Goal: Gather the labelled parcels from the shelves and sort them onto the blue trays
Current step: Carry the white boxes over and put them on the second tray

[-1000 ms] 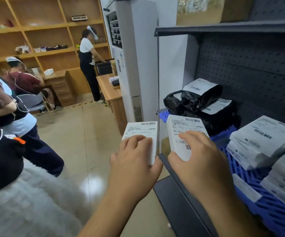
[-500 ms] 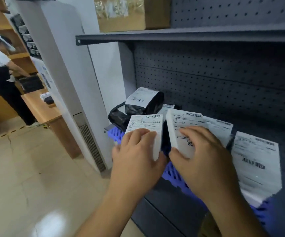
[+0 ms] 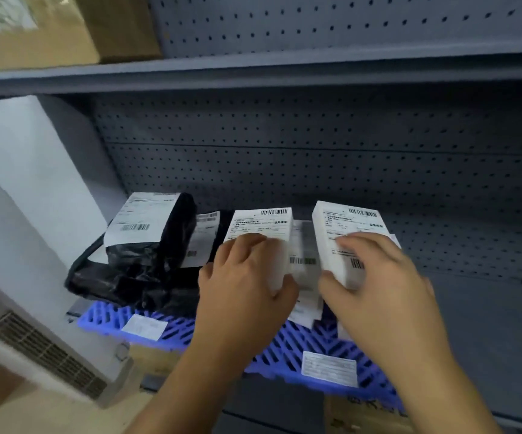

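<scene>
Two white boxes, each with a printed label, are held above the blue tray (image 3: 284, 346) on the grey shelf (image 3: 488, 333). The left box (image 3: 261, 233) is in the left hand (image 3: 247, 286): the fingers (image 3: 250, 245) are curled over its label side and the thumb presses on its right edge, so the box stands up from between them, barcode at the top. The right box (image 3: 344, 233) is in the right hand (image 3: 381, 283): the fingers lie curled across the label and the thumb grips the lower left edge. Both boxes are tilted a little backward and stand apart from each other.

Between the two hands, and behind them, a stack of white parcels (image 3: 305, 267) lies on the tray, partly hidden by the hands. To the left of the left fingers, black bags (image 3: 146, 264) with white labels are piled on the same tray, the top one leaning upright. Two small tags are stuck on the tray's front edge, below the wrists.

Above the fingers is an upper shelf (image 3: 253, 73) that carries a cardboard box (image 3: 49, 29). Behind everything is a pegboard wall (image 3: 347, 151).
</scene>
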Demonstrator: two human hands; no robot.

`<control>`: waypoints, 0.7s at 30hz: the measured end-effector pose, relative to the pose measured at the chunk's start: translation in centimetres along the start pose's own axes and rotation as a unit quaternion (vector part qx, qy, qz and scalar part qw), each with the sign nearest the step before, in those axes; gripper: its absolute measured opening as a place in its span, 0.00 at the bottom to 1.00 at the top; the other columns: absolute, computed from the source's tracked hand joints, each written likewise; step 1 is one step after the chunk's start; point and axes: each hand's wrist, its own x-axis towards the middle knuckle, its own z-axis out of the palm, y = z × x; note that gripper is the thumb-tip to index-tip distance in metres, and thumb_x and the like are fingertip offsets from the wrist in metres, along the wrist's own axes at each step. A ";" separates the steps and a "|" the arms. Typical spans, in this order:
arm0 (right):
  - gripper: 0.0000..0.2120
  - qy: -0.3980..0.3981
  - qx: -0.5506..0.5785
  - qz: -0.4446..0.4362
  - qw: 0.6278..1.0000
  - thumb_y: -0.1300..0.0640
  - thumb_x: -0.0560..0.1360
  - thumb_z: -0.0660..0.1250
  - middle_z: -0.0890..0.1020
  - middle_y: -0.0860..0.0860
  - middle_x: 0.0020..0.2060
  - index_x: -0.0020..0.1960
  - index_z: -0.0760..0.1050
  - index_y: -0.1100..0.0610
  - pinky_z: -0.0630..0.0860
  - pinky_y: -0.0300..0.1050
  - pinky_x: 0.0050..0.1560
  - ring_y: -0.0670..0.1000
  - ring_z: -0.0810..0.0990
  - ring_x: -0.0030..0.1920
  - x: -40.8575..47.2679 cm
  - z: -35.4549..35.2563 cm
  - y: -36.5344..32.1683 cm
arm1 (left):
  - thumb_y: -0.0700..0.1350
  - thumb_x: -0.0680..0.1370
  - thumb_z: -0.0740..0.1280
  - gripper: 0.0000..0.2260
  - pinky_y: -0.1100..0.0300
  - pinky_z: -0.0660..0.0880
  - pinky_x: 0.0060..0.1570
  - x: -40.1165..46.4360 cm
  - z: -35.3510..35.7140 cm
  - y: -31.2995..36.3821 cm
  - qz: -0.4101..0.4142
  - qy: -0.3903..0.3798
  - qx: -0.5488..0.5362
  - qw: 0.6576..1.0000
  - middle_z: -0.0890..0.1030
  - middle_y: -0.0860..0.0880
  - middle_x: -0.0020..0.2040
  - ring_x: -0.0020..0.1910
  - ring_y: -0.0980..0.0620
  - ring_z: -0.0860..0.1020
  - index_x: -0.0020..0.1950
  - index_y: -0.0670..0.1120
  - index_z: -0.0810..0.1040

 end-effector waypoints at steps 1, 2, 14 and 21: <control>0.26 0.005 -0.007 0.014 1.000 0.40 0.72 0.66 0.71 0.35 0.68 0.69 0.74 0.42 0.67 0.58 0.66 0.43 0.71 0.67 0.0 -0.5 0.8 | 0.60 0.76 0.64 0.19 0.43 0.71 0.59 0.5 0.6 0.7 0.012 -0.006 -0.007 1.000 0.71 0.60 0.68 0.67 0.52 0.68 0.66 0.61 0.69; 0.26 0.007 -0.013 0.023 1.000 0.40 0.72 0.65 0.71 0.35 0.68 0.70 0.73 0.42 0.67 0.59 0.66 0.43 0.71 0.67 0.1 -0.8 1.4 | 0.61 0.76 0.64 0.19 0.43 0.71 0.60 0.8 1.0 1.2 0.021 -0.008 -0.009 1.000 0.70 0.61 0.68 0.68 0.52 0.68 0.66 0.61 0.70; 0.26 -0.025 -0.045 0.014 0.999 0.37 0.74 0.62 0.69 0.34 0.68 0.71 0.71 0.41 0.68 0.55 0.68 0.41 0.70 0.68 2.5 -3.1 4.8 | 0.63 0.75 0.61 0.20 0.43 0.74 0.58 3.5 3.6 5.3 0.047 -0.017 0.000 0.999 0.72 0.59 0.67 0.67 0.51 0.69 0.66 0.59 0.70; 0.26 -0.008 -0.053 0.030 0.998 0.37 0.74 0.63 0.70 0.34 0.67 0.70 0.72 0.41 0.68 0.54 0.68 0.40 0.70 0.67 3.1 -2.7 4.8 | 0.65 0.74 0.57 0.27 0.43 0.72 0.63 4.9 3.8 4.4 0.057 -0.038 0.004 0.998 0.71 0.61 0.70 0.71 0.53 0.66 0.71 0.59 0.72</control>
